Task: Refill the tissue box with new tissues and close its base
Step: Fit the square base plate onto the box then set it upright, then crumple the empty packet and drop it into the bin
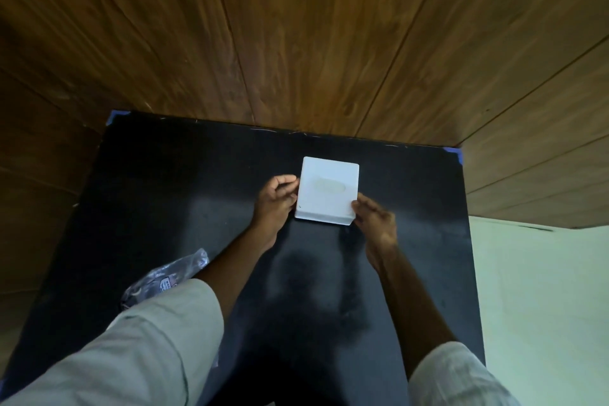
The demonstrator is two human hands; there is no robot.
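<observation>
A white square tissue box [328, 190] stands on the black table [184, 181] near its far edge, its top face up with an oval slot in the middle. My left hand [275, 199] is against the box's left side, fingers curled at its edge. On the right, my right hand [374, 217] touches the box's near right corner. Both hands hold the box between them. No tissue shows through the slot.
A crumpled clear plastic wrapper [164, 277] lies at the table's left, partly under my left sleeve. Wooden panel walls stand close behind and to the right of the table. Blue tape marks the table's far corners. Pale floor shows at the right.
</observation>
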